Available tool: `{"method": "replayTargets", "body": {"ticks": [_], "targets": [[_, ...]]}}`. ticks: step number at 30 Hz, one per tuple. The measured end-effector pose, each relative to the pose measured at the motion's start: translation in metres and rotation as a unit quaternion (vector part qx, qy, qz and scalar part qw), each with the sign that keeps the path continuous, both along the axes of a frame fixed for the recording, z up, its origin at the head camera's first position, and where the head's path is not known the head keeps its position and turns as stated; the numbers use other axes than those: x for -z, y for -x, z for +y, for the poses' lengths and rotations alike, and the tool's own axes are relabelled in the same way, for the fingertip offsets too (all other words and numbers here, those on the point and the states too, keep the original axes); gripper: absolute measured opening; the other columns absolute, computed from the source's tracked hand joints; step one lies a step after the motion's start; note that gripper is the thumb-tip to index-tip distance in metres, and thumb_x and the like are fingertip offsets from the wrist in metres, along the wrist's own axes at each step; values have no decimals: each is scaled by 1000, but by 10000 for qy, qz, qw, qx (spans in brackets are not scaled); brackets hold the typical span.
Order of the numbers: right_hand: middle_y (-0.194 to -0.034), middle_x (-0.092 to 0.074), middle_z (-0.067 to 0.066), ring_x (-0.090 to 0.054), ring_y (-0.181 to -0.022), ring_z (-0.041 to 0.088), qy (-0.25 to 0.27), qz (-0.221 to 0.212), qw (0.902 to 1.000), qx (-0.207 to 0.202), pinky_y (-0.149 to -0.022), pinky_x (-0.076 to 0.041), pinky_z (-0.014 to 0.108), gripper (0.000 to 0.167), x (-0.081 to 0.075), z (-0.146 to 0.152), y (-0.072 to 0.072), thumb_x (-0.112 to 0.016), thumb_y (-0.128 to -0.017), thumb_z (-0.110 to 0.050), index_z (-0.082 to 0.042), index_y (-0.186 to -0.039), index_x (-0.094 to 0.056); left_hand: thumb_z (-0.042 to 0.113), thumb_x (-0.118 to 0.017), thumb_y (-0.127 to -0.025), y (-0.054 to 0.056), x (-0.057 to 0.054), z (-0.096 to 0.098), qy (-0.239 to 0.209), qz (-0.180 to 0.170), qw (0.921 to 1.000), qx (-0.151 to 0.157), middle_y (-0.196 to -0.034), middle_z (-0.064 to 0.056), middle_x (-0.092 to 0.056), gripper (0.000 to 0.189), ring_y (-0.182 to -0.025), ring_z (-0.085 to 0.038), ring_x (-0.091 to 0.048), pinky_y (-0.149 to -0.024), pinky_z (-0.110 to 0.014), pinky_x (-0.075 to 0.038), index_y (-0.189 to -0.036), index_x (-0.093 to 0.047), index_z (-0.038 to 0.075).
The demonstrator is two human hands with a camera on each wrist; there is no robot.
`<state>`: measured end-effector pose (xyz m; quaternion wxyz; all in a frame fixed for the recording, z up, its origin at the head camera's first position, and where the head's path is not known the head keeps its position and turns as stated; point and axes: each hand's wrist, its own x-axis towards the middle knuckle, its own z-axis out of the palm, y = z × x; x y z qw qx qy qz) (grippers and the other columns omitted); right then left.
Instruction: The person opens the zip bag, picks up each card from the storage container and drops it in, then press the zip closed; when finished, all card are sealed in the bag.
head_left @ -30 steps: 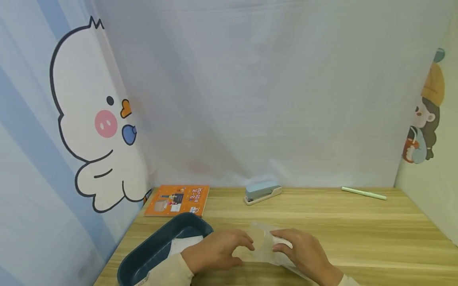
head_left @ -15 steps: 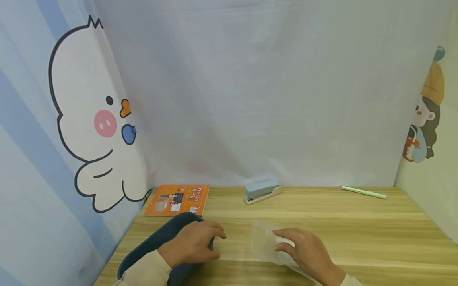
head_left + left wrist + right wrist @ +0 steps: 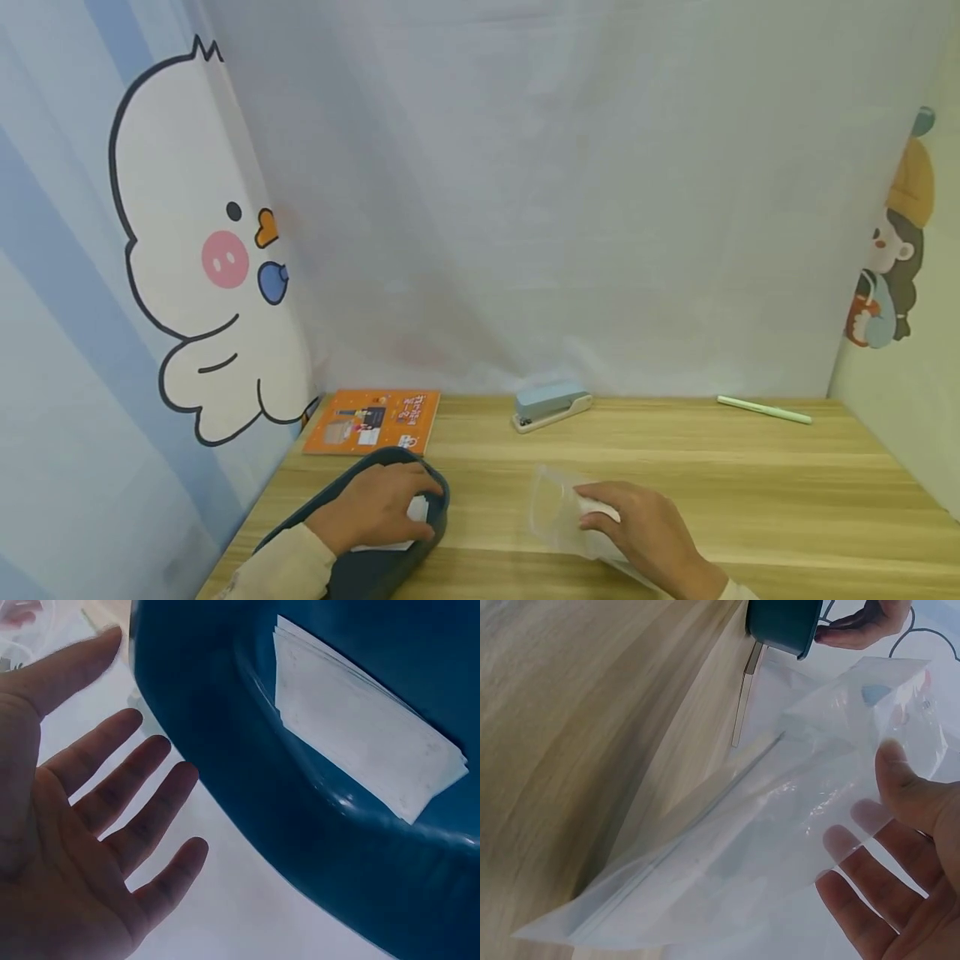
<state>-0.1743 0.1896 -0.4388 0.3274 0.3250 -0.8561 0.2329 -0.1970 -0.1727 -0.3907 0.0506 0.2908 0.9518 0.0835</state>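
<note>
My left hand (image 3: 378, 510) hovers over a dark teal plastic basin (image 3: 438, 533), its fingers spread with nothing between them. In the basin lies a small stack of white paper slips (image 3: 360, 720), partly covered by that hand in the head view. On the right, my right hand (image 3: 647, 523) pinches a translucent plastic bag (image 3: 727, 840) between thumb and fingers. The bag's mouth gapes toward the left, and its lower part reaches down to the wooden table (image 3: 750, 500). Something white shows at the pinch in the head view; its kind is unclear.
An orange book (image 3: 371, 422) lies flat behind the basin at the back left. Near the back edge stand a blue stapler (image 3: 551, 406) and, to the right, a pale green pen (image 3: 763, 409). A grey-white curtain (image 3: 562, 200) hangs behind the table.
My left hand has moved left, away from the bag, to above the basin. The bag's mouth has widened, while my right hand has stayed nearly in place.
</note>
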Motion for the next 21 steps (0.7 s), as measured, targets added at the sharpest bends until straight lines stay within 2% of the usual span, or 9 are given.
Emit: {"method": "replayTargets", "body": {"ticks": [3,8,17,21], "targets": [[-99,-76,-3,-73,-85,15,-49,58,10000,23,-67,-57,29,40,0,1,0,-88,-67,-25,-16,-105,-78,47,-78,-85,2,0,-6,-11,-108,9998,-135,-127,-3,-64,45,-100,-20,-66,-82,-45,-54,-121,-72,20],[-99,-76,-4,-73,-85,14,-35,26,10000,27,-66,-57,30,40,1,2,0,-87,-68,-25,-16,-105,-78,35,-78,-87,9,3,-15,-87,-190,9989,-414,-123,-4,-65,38,-103,-23,-65,-83,-46,-54,-119,-72,14],[-100,-76,-5,-72,-86,14,-37,-58,10000,63,-66,-57,30,41,4,3,-1,-88,-68,-27,-18,-107,-78,28,-85,-81,24,18,-25,126,-657,9919,-1084,-116,-5,-65,41,-107,-27,-63,-90,-51,-51,-117,-73,14],[-100,-76,-5,-72,-86,14,-63,-102,9999,84,-65,-57,30,40,5,3,-2,-87,-69,-28,-19,-107,-78,30,-88,-76,28,24,-27,285,-868,9878,-1264,-118,-6,-66,46,-113,-30,-61,-95,-56,-47,-117,-73,14]]}}
